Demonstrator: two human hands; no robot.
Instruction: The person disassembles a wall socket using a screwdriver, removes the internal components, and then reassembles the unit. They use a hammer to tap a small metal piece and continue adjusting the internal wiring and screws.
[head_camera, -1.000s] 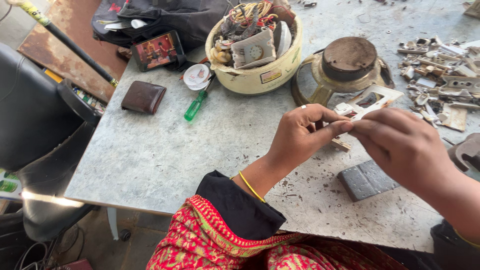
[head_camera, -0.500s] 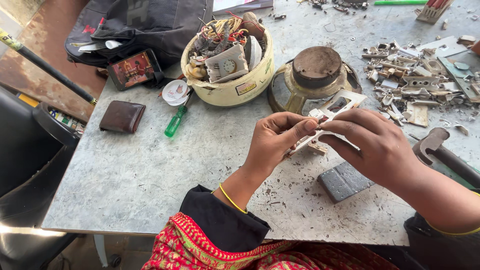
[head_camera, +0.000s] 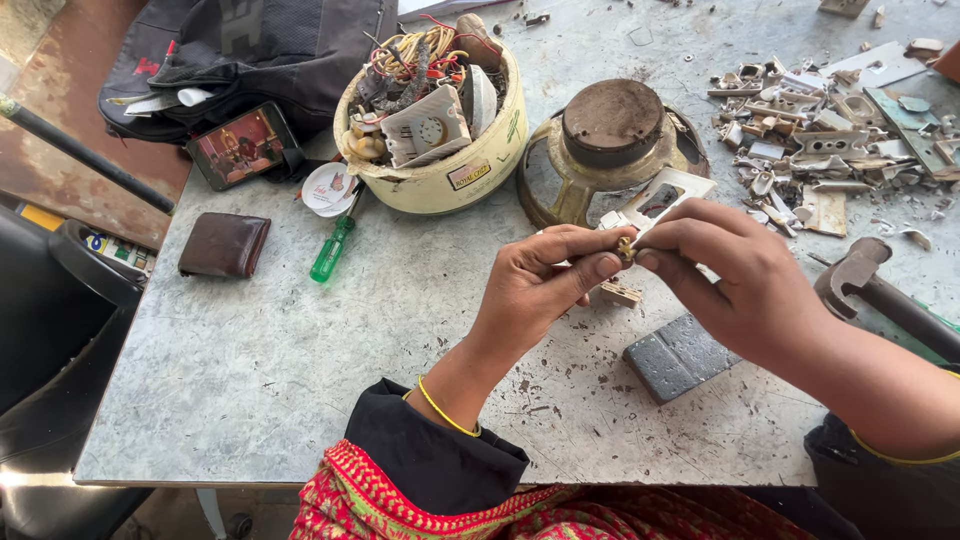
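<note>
My left hand (head_camera: 545, 285) and my right hand (head_camera: 735, 270) meet above the grey table (head_camera: 250, 370), fingertips pinched together on a small brass part (head_camera: 626, 248). A white plastic switch plate (head_camera: 660, 200) with a rectangular cut-out sticks up behind the fingers; the right hand seems to hold it too. A small beige block (head_camera: 620, 294) lies on the table just below the hands. A dark grey metal block (head_camera: 680, 357) lies under my right wrist.
A cream tub (head_camera: 440, 170) of wires and parts stands at the back, next to an old speaker frame (head_camera: 612, 140). Broken white plastic pieces (head_camera: 820, 140) lie at right, a hammer (head_camera: 870, 285) beside them. Green screwdriver (head_camera: 333, 250), brown wallet (head_camera: 224, 244), phone (head_camera: 242, 145), black bag (head_camera: 250, 50) at left.
The view has shifted so the table sits lower and more to the right. My hands stay together, now pinching the small brass part more closely at the fingertips.
</note>
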